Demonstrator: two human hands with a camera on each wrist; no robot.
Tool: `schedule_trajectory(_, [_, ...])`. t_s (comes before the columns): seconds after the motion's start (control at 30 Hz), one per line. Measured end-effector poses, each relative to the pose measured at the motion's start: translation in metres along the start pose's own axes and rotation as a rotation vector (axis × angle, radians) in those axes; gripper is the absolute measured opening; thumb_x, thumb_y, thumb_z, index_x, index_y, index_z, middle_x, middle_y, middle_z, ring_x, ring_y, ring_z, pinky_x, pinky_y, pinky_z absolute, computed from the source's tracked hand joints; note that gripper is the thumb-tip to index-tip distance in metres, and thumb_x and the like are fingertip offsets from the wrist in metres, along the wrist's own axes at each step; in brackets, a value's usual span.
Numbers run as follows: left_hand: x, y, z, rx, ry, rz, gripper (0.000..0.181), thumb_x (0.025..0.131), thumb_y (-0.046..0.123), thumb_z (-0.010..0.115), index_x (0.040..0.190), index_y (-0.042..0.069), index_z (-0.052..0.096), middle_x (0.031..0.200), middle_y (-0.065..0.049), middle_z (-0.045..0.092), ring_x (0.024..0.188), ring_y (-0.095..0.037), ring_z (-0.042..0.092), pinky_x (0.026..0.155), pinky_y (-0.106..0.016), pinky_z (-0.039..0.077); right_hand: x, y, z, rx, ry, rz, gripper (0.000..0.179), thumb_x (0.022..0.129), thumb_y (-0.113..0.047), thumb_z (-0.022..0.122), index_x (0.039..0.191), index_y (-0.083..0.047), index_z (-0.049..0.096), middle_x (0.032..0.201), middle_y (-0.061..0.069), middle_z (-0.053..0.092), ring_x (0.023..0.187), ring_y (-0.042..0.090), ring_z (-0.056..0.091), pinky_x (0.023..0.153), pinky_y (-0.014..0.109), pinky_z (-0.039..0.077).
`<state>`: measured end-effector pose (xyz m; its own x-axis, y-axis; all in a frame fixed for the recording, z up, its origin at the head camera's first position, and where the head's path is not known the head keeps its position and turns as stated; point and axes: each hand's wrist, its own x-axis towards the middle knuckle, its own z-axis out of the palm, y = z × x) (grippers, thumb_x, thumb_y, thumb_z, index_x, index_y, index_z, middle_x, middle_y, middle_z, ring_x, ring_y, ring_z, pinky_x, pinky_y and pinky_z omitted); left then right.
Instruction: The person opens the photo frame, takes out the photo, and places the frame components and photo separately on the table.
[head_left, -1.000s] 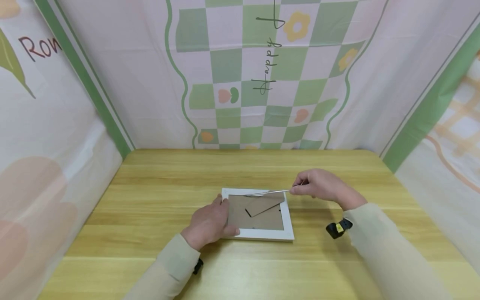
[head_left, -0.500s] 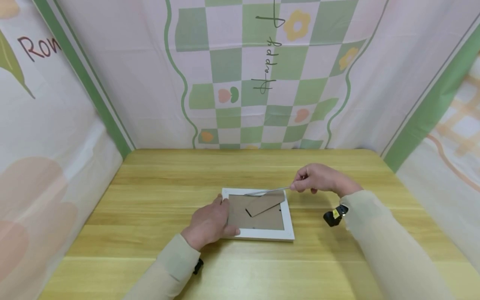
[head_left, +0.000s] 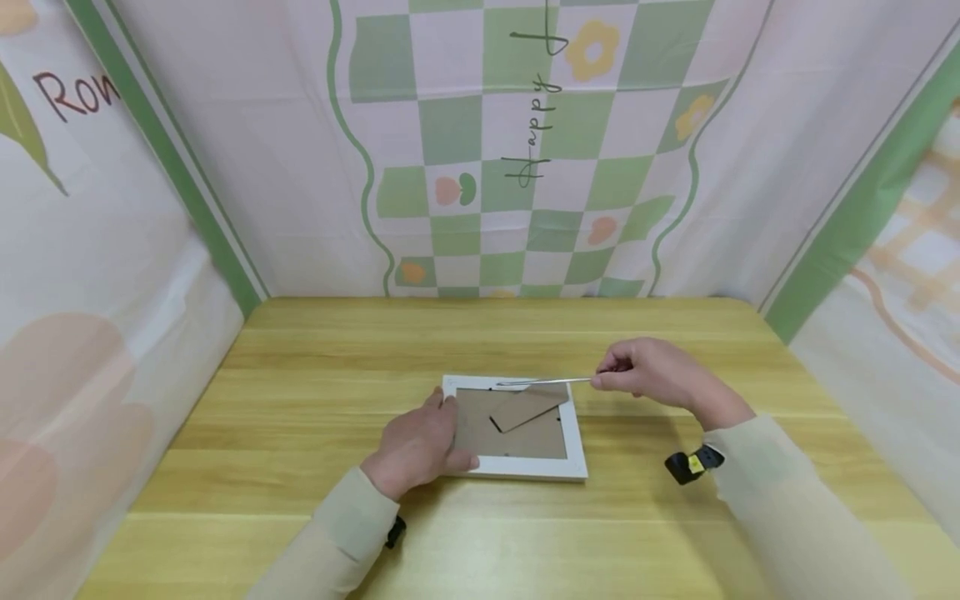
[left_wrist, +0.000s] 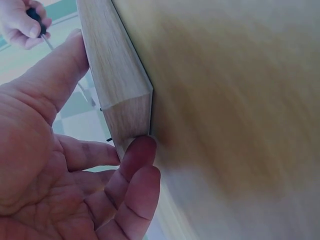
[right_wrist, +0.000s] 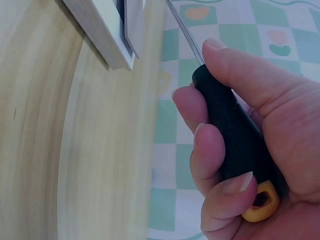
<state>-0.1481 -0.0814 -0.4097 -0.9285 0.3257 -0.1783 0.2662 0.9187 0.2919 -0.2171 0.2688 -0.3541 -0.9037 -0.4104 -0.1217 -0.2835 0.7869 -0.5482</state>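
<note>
Picture frame (head_left: 574,446) lies back-up on the table (head_left: 337,375), near the middle, in front of the person. Presumably this way up so the backing board (head_left: 525,446), its stand flap (head_left: 531,407) and the small dark tab (head_left: 558,419) at the board's right edge can be reached from above.

Left hand (head_left: 417,446): holding the frame's left end. Thumb over the near border, fingers at the far left corner; from the left wrist, fingertips are seen curled at the corner. My reading: it steadies the frame against the tool's push, and sits at the end opposite the right hand to leave the back uncovered.

Right hand (head_left: 667,377): closed round the screwdriver (right_wrist: 232,125) handle, thumb laid along it towards the shaft. Probably for fine steering of the tip. Hand held beyond the frame's right side, above the table, wrist bent, forearm coming in from the near right. Shaft nearly level over the far border, pointing left; a low angle would suit prying more than turning. Tip close to the far edge of the board; contact, cannot tell.
</note>
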Motion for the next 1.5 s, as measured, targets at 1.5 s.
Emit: schedule_trajectory(1.5, [-0.011, 0.01, 0.01, 0.189, 0.189, -0.072, 0.087, 0.08, 0.072, 0.076, 0.114, -0.008, 0.068, 0.147, -0.034, 0.054, 0.047, -0.018, 0.051, 0.038, -0.031, 0.044, -0.025, -0.016, 0.028, -0.06, 0.166, 0.015, 0.034, 0.104, -0.047, 0.06, 0.096, -0.015, 0.066, 0.081, -0.003, 0.064, 0.07, 0.013, 0.057, 0.061, 0.031, 0.048])
